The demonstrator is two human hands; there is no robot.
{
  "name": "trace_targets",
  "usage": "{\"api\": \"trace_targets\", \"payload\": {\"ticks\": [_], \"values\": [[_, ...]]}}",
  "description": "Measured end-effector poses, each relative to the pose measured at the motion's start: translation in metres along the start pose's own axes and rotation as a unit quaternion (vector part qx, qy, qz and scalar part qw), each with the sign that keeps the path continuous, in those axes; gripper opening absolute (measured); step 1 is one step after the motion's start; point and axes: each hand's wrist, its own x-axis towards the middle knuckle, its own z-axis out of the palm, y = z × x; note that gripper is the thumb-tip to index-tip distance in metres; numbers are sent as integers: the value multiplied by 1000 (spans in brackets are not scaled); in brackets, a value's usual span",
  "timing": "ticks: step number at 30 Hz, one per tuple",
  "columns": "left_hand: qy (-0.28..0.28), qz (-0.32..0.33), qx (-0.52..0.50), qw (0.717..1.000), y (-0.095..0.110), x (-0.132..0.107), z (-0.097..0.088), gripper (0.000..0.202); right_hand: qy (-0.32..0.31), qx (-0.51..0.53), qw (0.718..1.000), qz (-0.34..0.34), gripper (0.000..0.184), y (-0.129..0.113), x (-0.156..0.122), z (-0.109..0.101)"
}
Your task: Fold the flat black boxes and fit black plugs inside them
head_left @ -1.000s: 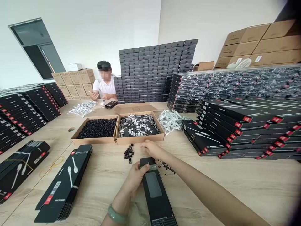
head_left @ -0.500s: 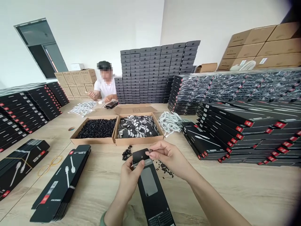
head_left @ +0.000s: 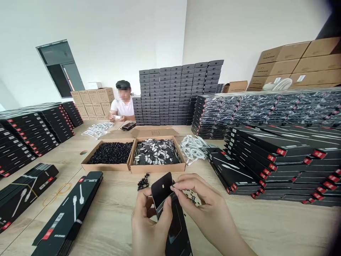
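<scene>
A long flat black package (head_left: 174, 227) with a window stands tilted between my hands above the wooden table (head_left: 279, 227). My left hand (head_left: 149, 224) grips its upper part, thumb across the front. My right hand (head_left: 205, 206) pinches the edge of the package's folded top flap (head_left: 162, 185); whether it also holds a small black piece is hidden. Small black plastic pieces (head_left: 143, 182) lie scattered on the table just beyond the flap.
Two open cardboard boxes sit ahead: one with black pieces (head_left: 110, 153), one with black-and-white items (head_left: 156, 152). White cables (head_left: 194, 145) lie beside them. Stacks of black packages (head_left: 279, 156) fill the right and left; flat packages (head_left: 69, 213) lie near left. A seated person (head_left: 123, 105) works at the far end.
The package came up off the table and closer to me. My right hand moved from the table to the top flap and now pinches it. The view shifted downward.
</scene>
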Motion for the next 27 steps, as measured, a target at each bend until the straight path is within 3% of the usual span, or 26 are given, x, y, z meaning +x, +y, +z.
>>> {"api": "trace_targets", "payload": {"ticks": [5, 10, 17, 22, 27], "values": [[56, 104, 17, 993, 4, -9, 14, 14, 44, -36, 997, -47, 12, -5, -3, -4], [76, 204, 1, 976, 4, -13, 23, 5, 86, -12, 994, 64, 12, -9, -4, -6], [77, 212, 12, 974, 7, -17, 22, 5, 111, 111, 982, 101, 24, -15, -4, 1], [92, 232, 16, 968, 7, -17, 20, 14, 100, 131, 979, 123, 29, -16, -4, 2], [38, 256, 14, 966, 5, -14, 14, 15, 89, 105, 983, 118, 28, -13, -9, 3]]}}
